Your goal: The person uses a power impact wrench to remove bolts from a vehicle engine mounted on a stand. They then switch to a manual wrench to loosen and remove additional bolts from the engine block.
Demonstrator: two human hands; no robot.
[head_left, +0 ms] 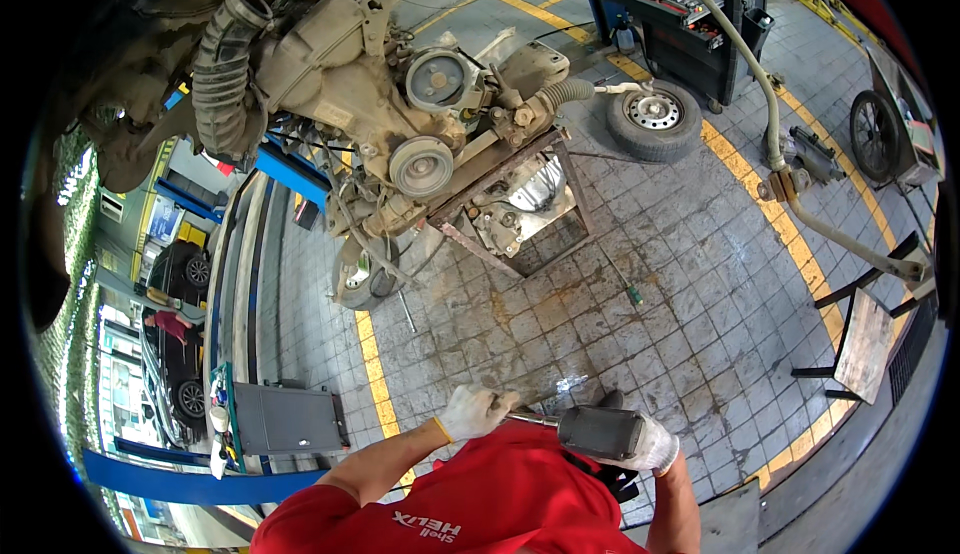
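Observation:
In front of my red shirt, my right hand (655,446), in a whitish work glove, is wrapped round a dark, boxy power tool that looks like an impact wrench (600,432). A shiny metal shaft (538,418) sticks out of the tool to the left. My left hand (470,412), gloved too, is closed at the shaft's far end; its fingertips hide what sits there. Ahead and above hangs a dusty engine (330,84) with two round pulleys, an upper one (437,79) and a lower one (420,166). Both hands are apart from it.
Below the engine stands a metal frame (520,266) with a metal part in it. Wheels lie at right (655,119) and left (352,279). A green-tipped rod (634,294) lies on the tiles. Around are a tool cart (690,24), grey cabinet (285,419), wooden-topped bench (865,344) and hanging hose (770,114).

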